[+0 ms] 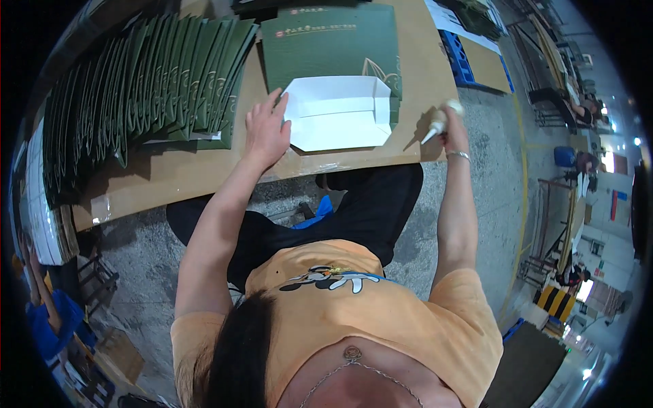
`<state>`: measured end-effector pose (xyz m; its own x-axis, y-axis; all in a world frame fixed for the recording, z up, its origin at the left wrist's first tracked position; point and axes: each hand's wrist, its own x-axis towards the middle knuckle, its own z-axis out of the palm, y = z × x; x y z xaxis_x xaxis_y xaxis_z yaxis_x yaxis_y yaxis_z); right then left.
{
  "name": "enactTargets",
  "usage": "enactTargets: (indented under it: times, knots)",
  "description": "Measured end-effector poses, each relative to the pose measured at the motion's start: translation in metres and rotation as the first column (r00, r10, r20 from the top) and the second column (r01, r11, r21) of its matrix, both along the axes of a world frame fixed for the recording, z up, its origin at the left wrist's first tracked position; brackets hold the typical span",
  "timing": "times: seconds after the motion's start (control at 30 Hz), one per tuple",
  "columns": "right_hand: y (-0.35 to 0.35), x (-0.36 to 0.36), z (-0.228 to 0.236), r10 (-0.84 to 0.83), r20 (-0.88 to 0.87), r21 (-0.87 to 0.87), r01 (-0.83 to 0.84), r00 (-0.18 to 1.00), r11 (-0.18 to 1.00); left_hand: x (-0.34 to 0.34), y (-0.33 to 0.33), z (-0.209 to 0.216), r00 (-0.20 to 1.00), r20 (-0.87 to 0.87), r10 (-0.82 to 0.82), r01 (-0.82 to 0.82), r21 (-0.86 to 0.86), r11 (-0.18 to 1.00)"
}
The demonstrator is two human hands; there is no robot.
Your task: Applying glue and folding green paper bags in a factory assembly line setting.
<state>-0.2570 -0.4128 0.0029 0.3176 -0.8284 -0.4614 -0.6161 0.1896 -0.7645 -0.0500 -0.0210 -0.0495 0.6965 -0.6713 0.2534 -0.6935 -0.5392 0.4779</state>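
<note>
A white folded paper piece (333, 132) with cut corners and crease lines lies on a green printed sheet (326, 51), close to the table's near edge. At its left edge is my left hand (267, 132), fingers spread, with the thumb and fingertips against the paper. Off to the right, my right hand (456, 136) is wrapped round a pale squeeze bottle (439, 121). The bottle's white pointed nozzle tilts down and to the left, apart from the paper.
Many dark green folded covers (149, 81) stand packed in a row on the left of the brown cardboard-topped table (163, 177). Beyond the table's right edge is a blue plastic pallet (457, 60) with cardboard on it. Other people are at the far left and right.
</note>
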Motion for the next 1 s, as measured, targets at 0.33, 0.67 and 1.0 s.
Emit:
enactTargets:
  times: [0.33, 0.67, 1.0]
  knots:
    - [0.16, 0.079, 0.09, 0.311, 0.732, -0.046, -0.412, 0.606, 0.91, -0.002, 0.002, -0.005, 0.996, -0.086, 0.031, -0.041, -0.107, 0.993]
    - [0.233, 0.158, 0.039, 0.63, 0.552, -0.458, -0.432, 0.546, 0.777, -0.001, 0.006, -0.003, 0.991, -0.124, 0.057, -0.073, -0.132, 0.989]
    - [0.239, 0.161, 0.042, 0.663, 0.456, -0.536, -0.412, 0.593, 0.737, 0.0, 0.008, 0.0, 0.989, -0.141, 0.044, -0.066, -0.154, 0.986]
